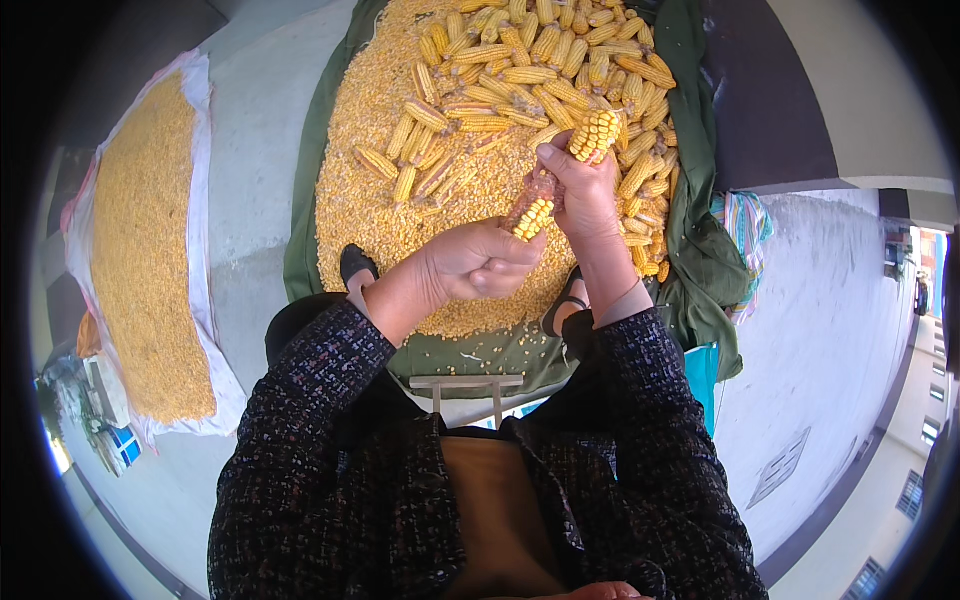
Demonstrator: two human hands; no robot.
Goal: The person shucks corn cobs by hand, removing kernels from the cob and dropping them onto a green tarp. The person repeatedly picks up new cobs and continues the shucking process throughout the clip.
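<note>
My left hand (487,259) is closed around the lower end of a partly shelled corn cob (534,217), whose bare reddish core shows beside a patch of yellow kernels. Up and to the right, my right hand (583,184) grips an ear of corn (595,137) with kernels on its upper end. The two pieces meet near my right fingers; the exact contact is hidden. Below my hands lies a wide layer of loose corn kernels (360,202). Unshelled and partly shelled ears (555,45) are piled beyond them and to the right.
A green cloth (311,187) lies under the corn. My shoes (358,262) rest at the near part of the kernels, with a small wooden frame (466,382) between my legs. Another sheet (199,97) spread with kernels lies at left. A striped cloth (744,225) is at right.
</note>
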